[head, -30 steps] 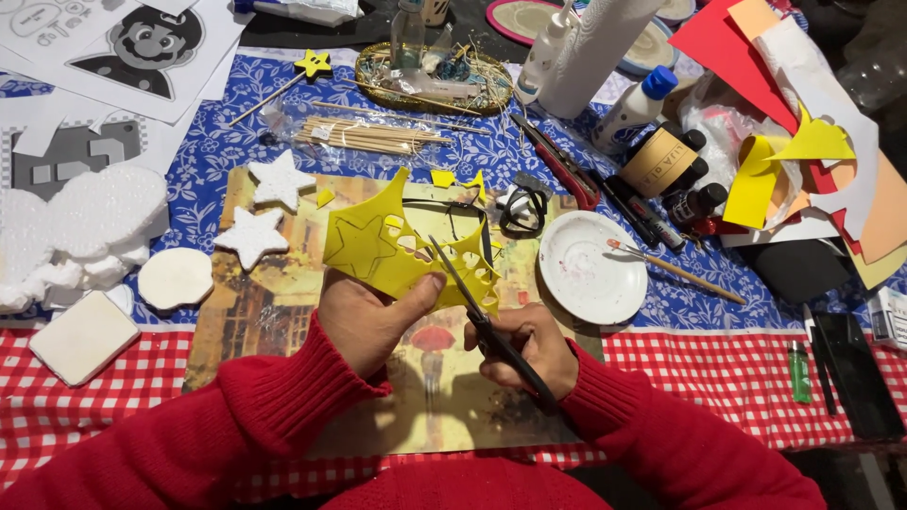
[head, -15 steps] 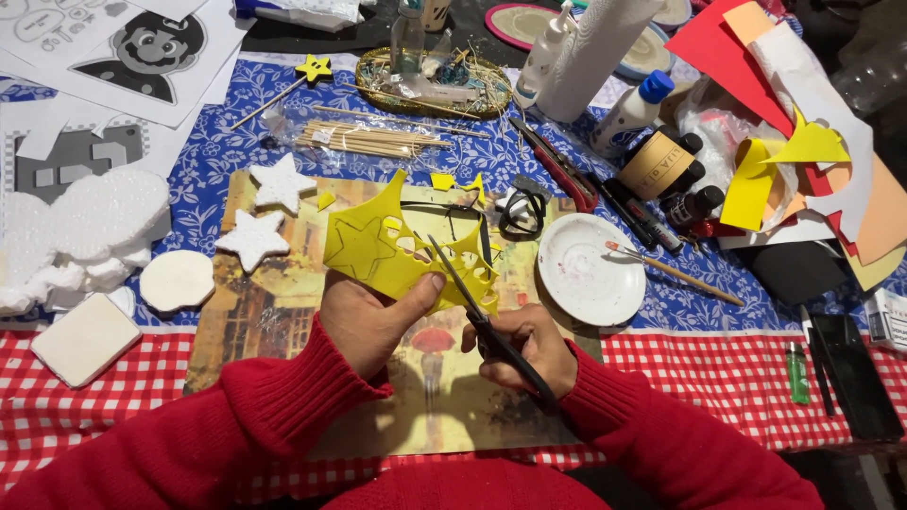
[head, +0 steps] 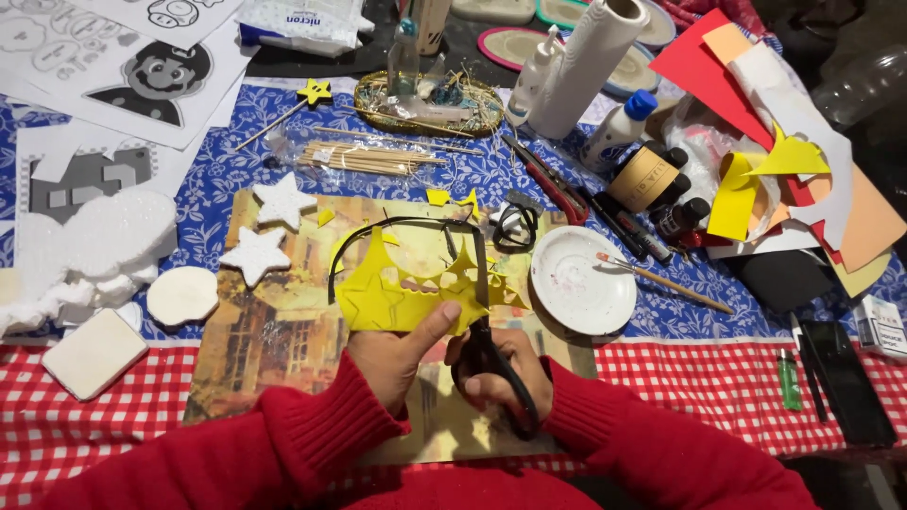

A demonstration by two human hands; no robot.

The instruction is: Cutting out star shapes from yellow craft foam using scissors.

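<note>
Yellow foam sheet (head: 392, 300): star-edged, with cut-out notches along the upper margin; held above a printed picture mat (head: 274, 321), mid-table, just in front of the red sleeves.

Black-handled scissors (head: 487, 354): blades upright, passing through the sheet's right edge; handles low, near the body.

Risks, as judged: thin points between the notches likely to tear if the sheet twists against the blades; cut line liable to wander, since the sheet is pinched at its lower edge only and hangs unsupported; left thumb close to the blade path, so a slip could nick it.

Left hand (head: 397, 354): closed in a pinch on the sheet's lower edge, thumb on top, remaining fingers tucked beneath and out of sight.

Right hand (head: 501, 373): curled through the scissor loops, gripping them; blade opening not readable, being edge-on to the camera.

Nearby, outward: thin black strip (head: 397, 225) arching behind the sheet; yellow offcuts (head: 452, 196) on the mat; two white foam stars (head: 269, 227) at left; white round dish (head: 583, 293) with paintbrush (head: 661, 281) at right; bundle of wooden skewers (head: 364, 158); glue bottles (head: 619, 127); paper-towel roll (head: 586, 61); loose coloured paper (head: 784, 151) at far right; white foam blocks (head: 90, 246) at far left; blue floral cloth (head: 227, 170) over red checked cloth (head: 718, 387).
</note>
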